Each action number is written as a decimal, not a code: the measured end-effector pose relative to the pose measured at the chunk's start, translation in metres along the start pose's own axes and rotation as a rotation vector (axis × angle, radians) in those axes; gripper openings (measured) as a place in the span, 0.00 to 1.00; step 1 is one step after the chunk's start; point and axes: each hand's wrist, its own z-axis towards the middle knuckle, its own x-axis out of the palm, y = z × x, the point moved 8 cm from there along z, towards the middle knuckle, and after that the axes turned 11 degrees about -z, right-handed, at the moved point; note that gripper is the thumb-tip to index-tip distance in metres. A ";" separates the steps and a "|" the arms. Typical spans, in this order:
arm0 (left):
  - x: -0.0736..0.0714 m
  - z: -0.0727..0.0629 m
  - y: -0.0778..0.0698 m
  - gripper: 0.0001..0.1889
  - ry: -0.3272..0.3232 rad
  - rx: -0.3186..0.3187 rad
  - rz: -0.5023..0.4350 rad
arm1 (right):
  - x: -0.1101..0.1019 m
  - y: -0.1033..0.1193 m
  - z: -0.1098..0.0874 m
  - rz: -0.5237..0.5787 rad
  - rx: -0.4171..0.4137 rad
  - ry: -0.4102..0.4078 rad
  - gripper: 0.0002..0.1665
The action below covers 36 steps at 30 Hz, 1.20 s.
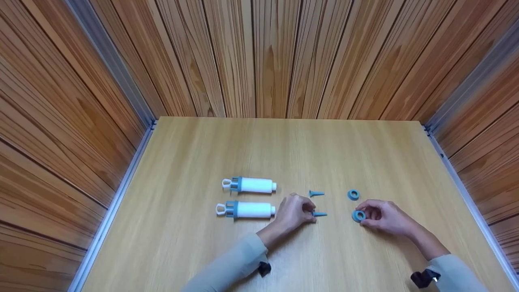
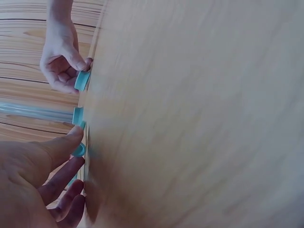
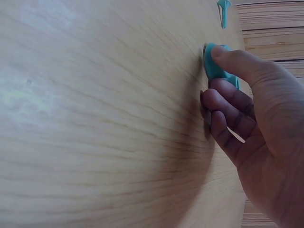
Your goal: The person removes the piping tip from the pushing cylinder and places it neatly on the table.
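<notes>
My left hand [image 1: 294, 211] pinches the wide end of a small blue tapered nozzle [image 1: 320, 214] lying on the table. In the left wrist view its thumb and forefinger stand about the blue nozzle piece [image 2: 79, 150]. My right hand [image 1: 383, 217] holds a blue flanged ring [image 1: 358, 216] between thumb and fingertips, low at the table. The right wrist view shows the thumb on the ring's [image 3: 212, 69] side. A second nozzle [image 1: 316, 194] and a second ring [image 1: 353, 194] lie just behind the held ones.
Left of my left hand lie two white syringe-like cylinders, a rear one [image 1: 256, 185] and a front one [image 1: 254, 210], each with a blue slotted collar and white loop handle. Wood-panelled walls [image 1: 267, 61] and metal rails [image 1: 113, 202] border the wooden table [image 1: 182, 154].
</notes>
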 end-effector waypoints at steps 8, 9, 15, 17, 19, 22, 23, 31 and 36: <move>0.000 0.000 -0.001 0.15 0.017 0.006 0.003 | 0.000 -0.001 0.001 0.013 0.023 0.016 0.20; 0.000 0.000 -0.001 0.15 0.018 0.007 0.003 | 0.000 -0.001 0.001 0.015 0.023 0.016 0.20; 0.000 0.001 -0.003 0.15 0.018 0.050 0.048 | -0.001 0.004 0.002 0.017 -0.003 0.015 0.21; -0.001 0.001 -0.004 0.16 0.027 0.050 0.056 | -0.002 0.004 0.003 0.027 0.003 0.033 0.23; -0.002 0.001 -0.005 0.16 0.041 0.029 0.038 | -0.003 0.005 0.002 0.038 0.019 0.058 0.25; -0.006 0.000 -0.007 0.15 0.049 -0.003 0.006 | -0.005 0.005 0.001 0.056 0.032 0.093 0.28; -0.008 0.000 -0.008 0.15 0.049 -0.010 -0.003 | -0.006 0.006 0.000 0.057 0.032 0.098 0.28; -0.026 -0.001 -0.014 0.18 0.110 -0.056 -0.078 | -0.019 0.014 -0.001 0.031 -0.014 0.068 0.21; -0.042 -0.002 -0.019 0.20 0.176 -0.014 -0.048 | -0.034 0.022 -0.001 -0.025 -0.066 -0.015 0.16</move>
